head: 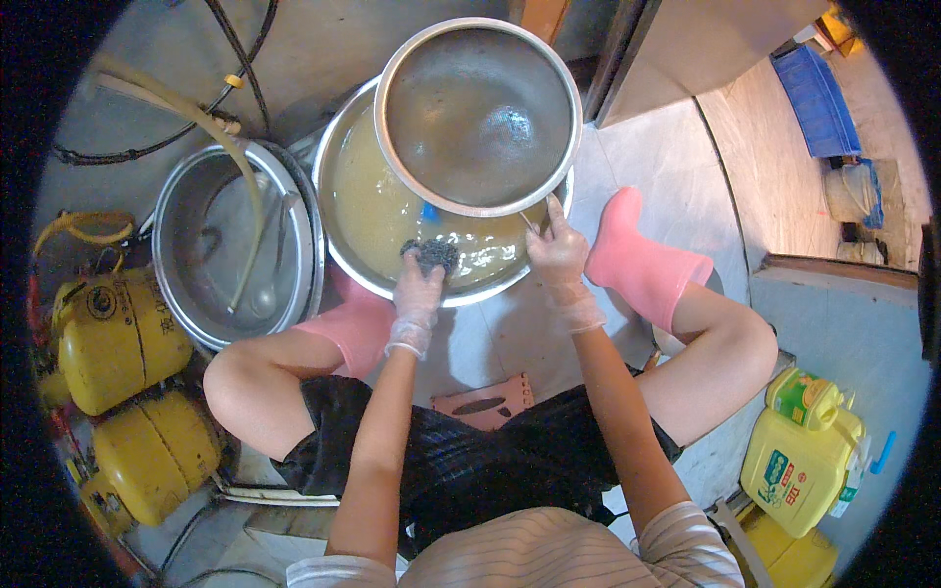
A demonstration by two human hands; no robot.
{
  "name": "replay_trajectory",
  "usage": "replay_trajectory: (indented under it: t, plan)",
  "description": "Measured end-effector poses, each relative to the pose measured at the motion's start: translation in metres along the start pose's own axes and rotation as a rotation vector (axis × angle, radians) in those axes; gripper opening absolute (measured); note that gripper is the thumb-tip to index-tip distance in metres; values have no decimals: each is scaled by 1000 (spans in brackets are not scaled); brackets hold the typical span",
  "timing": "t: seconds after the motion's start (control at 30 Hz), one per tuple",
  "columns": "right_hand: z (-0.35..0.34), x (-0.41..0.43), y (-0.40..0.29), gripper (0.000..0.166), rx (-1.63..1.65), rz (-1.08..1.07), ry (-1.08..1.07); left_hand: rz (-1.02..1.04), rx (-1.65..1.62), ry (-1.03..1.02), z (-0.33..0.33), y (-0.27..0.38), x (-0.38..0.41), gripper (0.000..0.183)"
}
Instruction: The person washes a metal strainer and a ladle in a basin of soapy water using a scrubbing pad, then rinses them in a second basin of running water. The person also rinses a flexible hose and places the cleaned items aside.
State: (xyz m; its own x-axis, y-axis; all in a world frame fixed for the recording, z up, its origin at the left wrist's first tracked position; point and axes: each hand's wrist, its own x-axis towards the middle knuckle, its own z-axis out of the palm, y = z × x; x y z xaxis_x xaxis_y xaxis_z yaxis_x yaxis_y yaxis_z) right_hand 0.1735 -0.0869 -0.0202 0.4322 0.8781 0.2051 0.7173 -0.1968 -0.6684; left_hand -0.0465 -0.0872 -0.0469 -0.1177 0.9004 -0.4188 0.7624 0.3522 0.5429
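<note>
My left hand, in a clear disposable glove, grips a dark metal scouring pad above the near side of a wide metal basin. Cloudy yellowish water fills the basin, and a small blue item shows just below the strainer's rim. A large round mesh strainer with a metal rim is held tilted over the far side of the basin. My right hand, gloved too, holds the strainer by its thin handle near the basin's right edge.
Left of the basin stands a metal pot with a hose hanging into it. Yellow gas cylinders lie farther left. Pink rubber boots flank the basin. Yellow plastic jugs stand at right. A blue crate sits beyond the doorway.
</note>
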Motion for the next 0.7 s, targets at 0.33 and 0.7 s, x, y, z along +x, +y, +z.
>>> replay_trajectory:
  t: [0.33, 0.7]
  plan:
    - [56, -20, -21, 39, 916, 358, -444, 265, 126, 189, 18, -19, 2, 50]
    - [73, 5, -33, 33, 962, 483, -1019, 227, 119, 202, 22, -19, -1, 51]
